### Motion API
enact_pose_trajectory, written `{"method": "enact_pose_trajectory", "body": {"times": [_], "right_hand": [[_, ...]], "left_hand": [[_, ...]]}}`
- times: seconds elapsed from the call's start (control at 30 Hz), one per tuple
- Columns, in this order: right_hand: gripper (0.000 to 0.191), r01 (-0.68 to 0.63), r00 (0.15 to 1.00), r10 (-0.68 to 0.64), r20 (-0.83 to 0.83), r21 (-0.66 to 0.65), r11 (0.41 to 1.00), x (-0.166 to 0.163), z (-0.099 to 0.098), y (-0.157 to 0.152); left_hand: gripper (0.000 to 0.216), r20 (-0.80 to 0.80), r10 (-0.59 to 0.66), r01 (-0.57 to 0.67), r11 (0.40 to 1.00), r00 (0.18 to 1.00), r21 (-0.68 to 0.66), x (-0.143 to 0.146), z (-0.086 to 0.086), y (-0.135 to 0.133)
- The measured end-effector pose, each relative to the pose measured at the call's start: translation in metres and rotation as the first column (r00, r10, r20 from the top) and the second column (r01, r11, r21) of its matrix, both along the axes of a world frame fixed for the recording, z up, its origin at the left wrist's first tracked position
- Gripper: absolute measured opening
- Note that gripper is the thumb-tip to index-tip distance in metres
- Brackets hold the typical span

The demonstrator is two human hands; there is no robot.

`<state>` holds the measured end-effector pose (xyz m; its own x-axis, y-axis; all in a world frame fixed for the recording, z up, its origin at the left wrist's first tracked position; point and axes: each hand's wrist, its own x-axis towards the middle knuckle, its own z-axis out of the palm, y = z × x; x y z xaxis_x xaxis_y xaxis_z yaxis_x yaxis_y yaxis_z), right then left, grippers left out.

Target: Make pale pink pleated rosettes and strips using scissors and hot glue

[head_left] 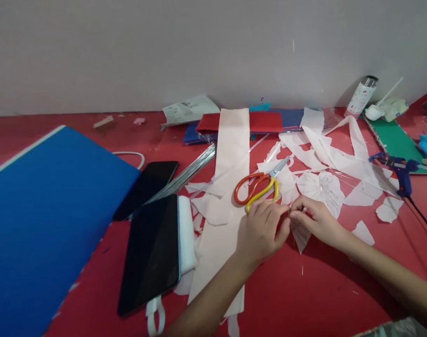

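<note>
My left hand (260, 229) and my right hand (316, 220) meet over the red table, fingers pinched together on a small pale pink paper piece (300, 236) whose pointed end hangs below them. Just beyond my left hand lie orange-and-yellow scissors (258, 187), resting on a long pale pink paper strip (227, 187). Pink paper cut-outs (322, 185) lie right behind my right hand.
A blue board (48, 210) covers the left. A dark tablet (152, 252) and a phone (146, 187) lie beside it, with thin metal rods (188, 173). Red and blue sheets (265, 121) lie at the wall. A blue glue gun (399, 171), a bottle (361, 97) and a green sheet (395, 140) sit at right.
</note>
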<state>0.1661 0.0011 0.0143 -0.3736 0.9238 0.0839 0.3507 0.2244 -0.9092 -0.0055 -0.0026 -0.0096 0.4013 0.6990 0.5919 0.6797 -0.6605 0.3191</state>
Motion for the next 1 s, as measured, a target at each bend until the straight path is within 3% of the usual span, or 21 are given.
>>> {"method": "enact_pose_trajectory", "body": {"times": [0.27,0.43,0.57,0.7,0.8,0.9,1.0], "right_hand": [[0.012,-0.09,0.993,0.074,0.088,0.185,0.979,0.0,-0.007,-0.001],[0.012,-0.146,0.984,0.107,0.143,0.299,0.943,0.004,-0.009,0.001],[0.011,-0.148,0.976,0.092,0.196,0.295,0.944,0.008,-0.013,0.002],[0.011,-0.066,0.977,0.008,0.211,0.271,0.96,0.011,-0.016,0.005],[0.011,0.056,0.982,-0.102,0.16,0.268,0.962,0.015,-0.017,0.009],[0.011,0.21,0.967,-0.238,0.087,0.253,0.944,0.018,-0.018,0.012],[0.011,0.308,0.945,-0.323,0.039,0.213,0.927,0.02,-0.019,0.014]], "left_hand": [[0.01,0.059,-0.089,0.092,0.995,0.994,-0.034,-0.002,0.003,0.003],[0.009,0.07,-0.005,0.006,1.0,0.998,-0.012,-0.004,-0.001,0.004],[0.01,0.055,0.05,-0.05,0.999,0.997,0.0,-0.005,0.001,0.004],[0.012,-0.047,0.046,-0.042,0.996,0.998,0.085,-0.011,0.009,0.009],[0.014,-0.181,0.212,-0.185,0.97,0.96,0.157,-0.02,0.01,0.019],[0.026,-0.323,0.397,-0.387,0.917,0.859,0.1,-0.029,0.005,0.028],[0.031,-0.378,0.417,-0.445,0.895,0.827,0.013,-0.033,-0.001,0.032]]}}
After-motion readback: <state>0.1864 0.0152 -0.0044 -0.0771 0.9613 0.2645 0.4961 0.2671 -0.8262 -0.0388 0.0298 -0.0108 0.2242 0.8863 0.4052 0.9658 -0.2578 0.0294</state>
